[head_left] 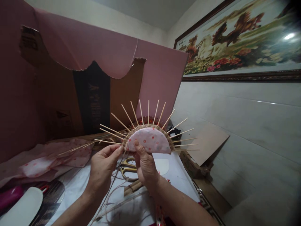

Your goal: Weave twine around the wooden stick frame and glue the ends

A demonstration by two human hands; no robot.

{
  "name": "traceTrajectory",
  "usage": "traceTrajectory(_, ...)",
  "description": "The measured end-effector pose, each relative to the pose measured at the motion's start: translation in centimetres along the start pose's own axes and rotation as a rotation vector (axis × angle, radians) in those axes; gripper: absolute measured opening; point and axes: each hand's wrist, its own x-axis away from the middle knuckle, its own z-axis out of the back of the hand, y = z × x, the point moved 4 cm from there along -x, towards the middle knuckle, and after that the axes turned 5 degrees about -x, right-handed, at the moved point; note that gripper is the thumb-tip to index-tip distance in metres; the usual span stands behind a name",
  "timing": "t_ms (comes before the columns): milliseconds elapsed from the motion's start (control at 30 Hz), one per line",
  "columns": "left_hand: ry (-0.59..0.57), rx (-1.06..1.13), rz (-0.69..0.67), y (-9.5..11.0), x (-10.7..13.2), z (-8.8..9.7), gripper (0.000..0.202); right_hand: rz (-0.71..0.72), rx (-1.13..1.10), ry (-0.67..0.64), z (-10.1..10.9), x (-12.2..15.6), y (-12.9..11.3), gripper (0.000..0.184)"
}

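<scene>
I hold up a half-round piece covered in pink dotted cloth (151, 140), edged with woven cord, with several thin wooden sticks (149, 110) fanning out from its curved rim. My right hand (145, 165) grips its lower left part, thumb pressed on the cloth. My left hand (103, 169) pinches the cord at the piece's left edge, fingers together. A thin cord (110, 194) trails down from there toward the table.
Yellow-handled scissors (128, 169) lie on the white table cover (77, 185) under my hands. Pink dotted cloth (47, 160) is heaped at left. Pink cardboard sheets (77, 47) stand behind. A framed picture (240, 37) hangs on the right wall; a board (209, 141) leans below.
</scene>
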Motion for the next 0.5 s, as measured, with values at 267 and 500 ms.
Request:
traceTrajectory(267,0.048,0.019,-0.104,0.82,0.57,-0.04,0.023,-0.085,-0.029,-0.076,-0.79,0.75,0.14,0.028)
traceTrajectory(500,0.048,0.013,-0.122,0.9,0.69,0.02,0.022,-0.106,-0.02,-0.098,-1.04,0.84,0.02,0.031)
